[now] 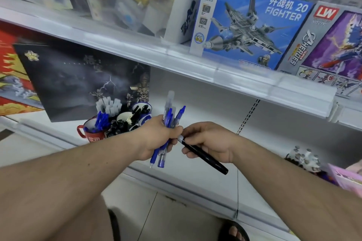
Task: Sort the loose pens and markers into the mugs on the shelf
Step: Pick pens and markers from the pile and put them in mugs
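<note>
My left hand (156, 137) grips a bunch of blue pens (168, 119) upright in front of the lower shelf. My right hand (207, 143) holds a black marker (203, 157) by its upper end, the tip touching the bunch. Behind my left wrist stand the mugs: a red mug (92, 135) with blue pens, a white mug (125, 118) with black pens, a blue-and-white mug (145, 115) with black markers, and a holder of clear-capped pens (109, 106).
A dark picture box (78, 80) leans behind the mugs. The white shelf (195, 107) is bare to the right of them. More loose pens (303, 159) and a pink pack (346, 178) lie at far right. Toy boxes (252, 29) fill the upper shelf.
</note>
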Tool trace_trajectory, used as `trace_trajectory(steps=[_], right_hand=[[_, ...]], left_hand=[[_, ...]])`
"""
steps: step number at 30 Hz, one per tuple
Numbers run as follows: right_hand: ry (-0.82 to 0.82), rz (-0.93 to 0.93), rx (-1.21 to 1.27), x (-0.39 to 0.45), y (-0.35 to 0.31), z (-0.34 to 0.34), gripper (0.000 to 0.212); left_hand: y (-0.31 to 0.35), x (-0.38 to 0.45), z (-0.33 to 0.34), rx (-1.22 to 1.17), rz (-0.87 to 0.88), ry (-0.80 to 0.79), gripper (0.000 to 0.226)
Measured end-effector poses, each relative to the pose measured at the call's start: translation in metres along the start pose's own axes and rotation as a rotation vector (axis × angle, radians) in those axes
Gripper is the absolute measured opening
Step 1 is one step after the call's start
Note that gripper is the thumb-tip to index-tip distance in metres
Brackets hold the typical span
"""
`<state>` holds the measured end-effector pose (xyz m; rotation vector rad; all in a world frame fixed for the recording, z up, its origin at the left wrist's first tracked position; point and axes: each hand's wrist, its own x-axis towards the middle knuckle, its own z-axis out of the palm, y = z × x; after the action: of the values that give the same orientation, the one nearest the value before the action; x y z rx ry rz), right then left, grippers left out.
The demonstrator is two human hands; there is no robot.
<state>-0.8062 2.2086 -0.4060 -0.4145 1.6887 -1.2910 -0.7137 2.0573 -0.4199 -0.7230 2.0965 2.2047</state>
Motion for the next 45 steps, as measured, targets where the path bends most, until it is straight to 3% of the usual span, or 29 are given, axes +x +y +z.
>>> trace_trajectory(steps=[3,8,14,18,21,36,42,45], right_hand=[[0.003,0.014,0.004,0.010,-0.003,0.012,0.011],[0.083,0.067,-0.082,0.018,-0.007,0.008,0.018],[0.452,-0.193,0.382,0.054,-0.005,0.028,0.012],[0.703,-0.369,0.228,0.088,-0.007,0.041,0.022],[0.793,-0.433,0.050,0.122,-0.004,0.040,0.034],[0.721,-0.509,-0.719,0.341,-0.002,0.052,0.038],[0.619,-0.313,-1.246,0.384,0.017,0.056,0.026],[0.491,-0.222,-1.316,0.392,0.021,0.058,0.038]], left_hand=[[0.002,-0.001,-0.012,0.071,-0.038,0.017,0.005],[0.005,0.019,-0.046,-0.047,-0.102,0.250,0.010],[0.009,0.037,-0.089,-0.101,-0.126,0.205,0.015],[-0.009,0.045,-0.132,-0.169,-0.145,0.215,0.009],[-0.021,0.049,-0.162,-0.279,-0.129,0.269,0.007],[-0.067,0.089,-0.186,-0.560,-0.185,0.198,0.020],[-0.077,0.096,-0.181,-0.588,-0.211,0.067,0.019],[-0.078,0.095,-0.179,-0.564,-0.216,-0.003,0.019]])
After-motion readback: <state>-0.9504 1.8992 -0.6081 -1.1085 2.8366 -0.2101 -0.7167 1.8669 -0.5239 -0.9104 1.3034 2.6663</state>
